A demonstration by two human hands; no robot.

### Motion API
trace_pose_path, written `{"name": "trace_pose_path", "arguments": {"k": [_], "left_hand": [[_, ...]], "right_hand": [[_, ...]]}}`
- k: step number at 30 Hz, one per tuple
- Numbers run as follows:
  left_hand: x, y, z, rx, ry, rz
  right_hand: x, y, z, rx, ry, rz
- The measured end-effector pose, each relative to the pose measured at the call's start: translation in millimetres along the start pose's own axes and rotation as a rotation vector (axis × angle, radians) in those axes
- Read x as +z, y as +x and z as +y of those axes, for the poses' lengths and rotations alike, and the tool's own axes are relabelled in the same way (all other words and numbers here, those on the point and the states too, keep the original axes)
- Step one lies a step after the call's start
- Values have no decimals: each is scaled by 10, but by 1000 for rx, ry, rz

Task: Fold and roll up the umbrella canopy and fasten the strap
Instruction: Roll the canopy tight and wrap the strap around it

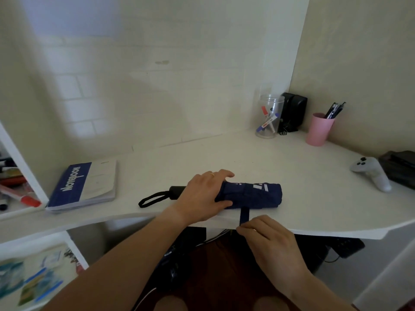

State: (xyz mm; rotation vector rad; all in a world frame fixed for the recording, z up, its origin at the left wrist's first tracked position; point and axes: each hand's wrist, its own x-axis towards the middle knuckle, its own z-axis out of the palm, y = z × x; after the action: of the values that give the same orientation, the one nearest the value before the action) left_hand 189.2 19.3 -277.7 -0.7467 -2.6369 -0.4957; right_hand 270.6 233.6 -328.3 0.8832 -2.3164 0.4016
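Note:
A navy blue folding umbrella (253, 195) lies rolled up near the front edge of the white desk (247, 158), its black handle (176, 191) and wrist loop (151, 198) pointing left. My left hand (205, 195) presses down on the canopy's left end, next to the handle. A narrow navy strap (243, 216) hangs from the canopy toward me over the desk edge. My right hand (269, 240) pinches the free end of that strap below the edge.
A blue and white notebook (83, 185) lies at the left. A clear jar of markers (268, 116), black speakers (293, 113) and a pink pen cup (318, 129) stand in the back corner. A white game controller (370, 172) lies at the right. Shelves stand at the far left.

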Motion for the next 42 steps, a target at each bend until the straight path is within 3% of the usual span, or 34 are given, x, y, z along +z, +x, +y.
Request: {"name": "trace_pose_path", "arguments": {"k": [4,8,11,15,22,24,27,29,33,36,37,39,42], "left_hand": [[90,-41,-11,100,64,77],[147,-86,13,96,34,155],[162,-100,2,80,-14,173],[150,-91,-1,74,-32,170],[141,-110,21,78,-36,171],[124,-102,27,75,-47,167],[91,-87,55,75,-76,178],[71,-97,103,63,-122,191],[-145,-99,274,21,-138,176],[-461,47,548,-100,-20,-84],[-534,108,637,-170,-110,-155],[-597,211,748,-266,-471,-92],[-681,268,821,-423,-905,207]], "right_hand": [[-176,199,177,41,93,109],[-260,476,346,361,392,238],[-243,587,417,526,564,168],[-262,717,532,486,542,50],[-224,817,658,388,278,-80],[-236,844,741,451,187,-203],[-323,900,868,593,430,-462],[-392,952,915,543,504,-491],[-726,1170,838,397,438,-394],[-1098,1433,637,249,334,-394],[-1207,1524,542,195,307,-398],[-1342,1680,385,119,279,-306],[-1326,1656,192,211,295,138]]}}
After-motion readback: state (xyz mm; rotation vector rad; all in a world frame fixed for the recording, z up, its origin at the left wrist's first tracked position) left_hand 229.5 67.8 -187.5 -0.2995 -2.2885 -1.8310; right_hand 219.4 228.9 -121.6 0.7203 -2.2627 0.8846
